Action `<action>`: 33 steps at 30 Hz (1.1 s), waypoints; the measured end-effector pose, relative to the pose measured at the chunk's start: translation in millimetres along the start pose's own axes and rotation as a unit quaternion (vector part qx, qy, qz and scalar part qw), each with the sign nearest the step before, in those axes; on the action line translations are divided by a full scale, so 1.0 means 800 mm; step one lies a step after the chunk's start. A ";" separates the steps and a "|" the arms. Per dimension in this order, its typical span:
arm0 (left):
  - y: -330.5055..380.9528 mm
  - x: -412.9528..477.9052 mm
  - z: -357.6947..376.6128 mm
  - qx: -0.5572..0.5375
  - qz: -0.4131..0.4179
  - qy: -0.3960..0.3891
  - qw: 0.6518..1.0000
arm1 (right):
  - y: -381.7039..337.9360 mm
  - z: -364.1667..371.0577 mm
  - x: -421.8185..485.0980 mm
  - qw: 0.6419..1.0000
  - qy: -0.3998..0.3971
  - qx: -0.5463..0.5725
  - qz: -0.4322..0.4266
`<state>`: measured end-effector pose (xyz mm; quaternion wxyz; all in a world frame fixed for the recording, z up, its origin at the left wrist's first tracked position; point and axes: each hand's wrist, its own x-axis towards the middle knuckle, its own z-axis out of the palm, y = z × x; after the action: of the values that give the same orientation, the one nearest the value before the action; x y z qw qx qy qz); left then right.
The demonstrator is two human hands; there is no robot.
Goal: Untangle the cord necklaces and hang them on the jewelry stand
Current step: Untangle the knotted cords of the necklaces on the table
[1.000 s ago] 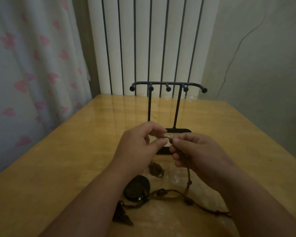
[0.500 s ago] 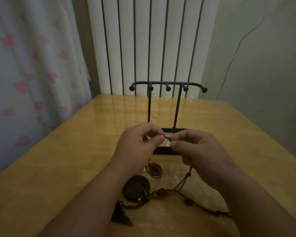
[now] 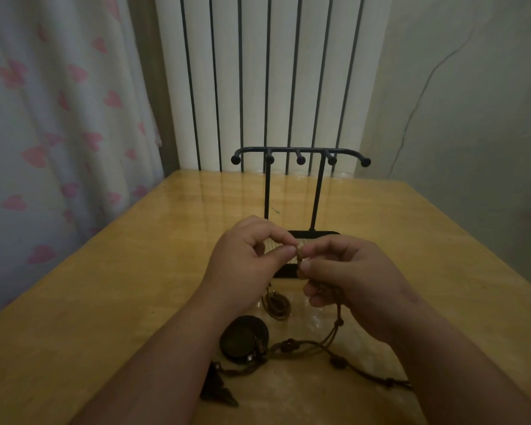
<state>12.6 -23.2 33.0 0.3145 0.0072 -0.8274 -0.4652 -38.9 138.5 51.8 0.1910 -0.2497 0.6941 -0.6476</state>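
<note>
A black jewelry stand (image 3: pixel 299 154) with several ball-tipped hooks rises at the middle of the wooden table (image 3: pixel 111 296); nothing hangs on it. In front of its base, my left hand (image 3: pixel 246 265) and my right hand (image 3: pixel 350 280) meet above the table and both pinch a brown cord knot (image 3: pixel 299 256) between thumb and fingers. From my right hand the brown cord (image 3: pixel 339 317) drops to a tangle of cords (image 3: pixel 292 348) on the table. A round dark pendant (image 3: pixel 242 338), a small oval pendant (image 3: pixel 278 305) and a dark pointed pendant (image 3: pixel 218 391) lie in that tangle, between my forearms.
A white curtain with pink hearts (image 3: pixel 59 133) hangs along the table's left side. A ribbed white radiator (image 3: pixel 267 81) stands behind the far edge, and a grey wall (image 3: pixel 472 102) lies to the right.
Both hands have stayed pinched together on the cord in front of the stand's base. The fingers have shifted slightly, and the knot now shows upright between the fingertips.
</note>
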 end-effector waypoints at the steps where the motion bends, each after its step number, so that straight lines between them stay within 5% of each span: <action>1: 0.000 0.000 0.000 0.002 -0.002 0.000 1.000 | 0.000 0.000 0.000 1.000 -0.001 -0.003 -0.001; 23: 0.000 -0.001 0.001 0.029 0.016 -0.002 0.999 | 0.008 0.002 0.004 0.985 0.066 -0.147 -0.061; 28: 0.000 -0.003 0.002 0.063 0.077 0.046 0.994 | 0.007 0.003 0.005 0.976 0.124 -0.161 -0.074; 33: -0.001 -0.006 0.006 0.089 0.112 0.002 0.990 | 0.009 0.004 0.005 0.969 0.123 -0.194 -0.087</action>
<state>13.8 -18.4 28.0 0.3640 -0.0566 -0.8607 -0.3514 -40.9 133.5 44.5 -0.0048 -0.2602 0.8004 -0.5400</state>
